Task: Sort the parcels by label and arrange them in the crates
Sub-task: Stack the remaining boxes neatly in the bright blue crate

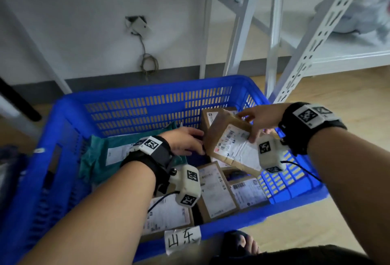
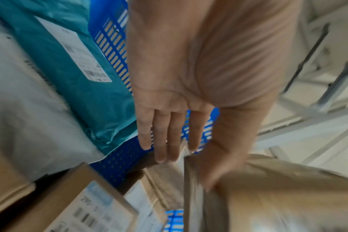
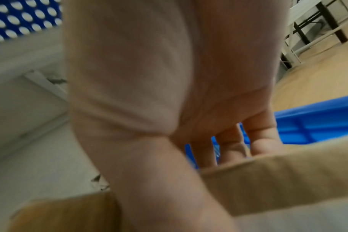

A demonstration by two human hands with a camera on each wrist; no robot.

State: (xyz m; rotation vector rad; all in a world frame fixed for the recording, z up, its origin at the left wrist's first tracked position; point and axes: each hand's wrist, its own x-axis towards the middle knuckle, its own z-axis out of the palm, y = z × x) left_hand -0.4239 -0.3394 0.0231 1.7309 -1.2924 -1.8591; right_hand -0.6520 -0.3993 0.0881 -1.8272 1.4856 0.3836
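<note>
A blue plastic crate (image 1: 147,92) carries a handwritten paper tag (image 1: 182,238) on its front rim. Inside lie a teal mailer bag (image 1: 99,159) (image 2: 79,78), a grey bag (image 2: 30,117) and several labelled cardboard parcels (image 1: 217,191). My right hand (image 1: 253,125) (image 3: 199,157) grips a tilted cardboard box (image 1: 228,138) (image 3: 278,175) over the crate's back right, with the thumb on its white label and the fingers over its far edge. My left hand (image 1: 185,142) (image 2: 189,157) keeps its fingers straight and touches the left side of this box (image 2: 288,196).
A white metal shelving rack (image 1: 316,32) stands behind and to the right of the crate, against a pale wall with a socket and hanging cable (image 1: 139,26). A sandalled foot (image 1: 242,243) is at the crate's front. Wooden floor (image 1: 348,96) lies to the right.
</note>
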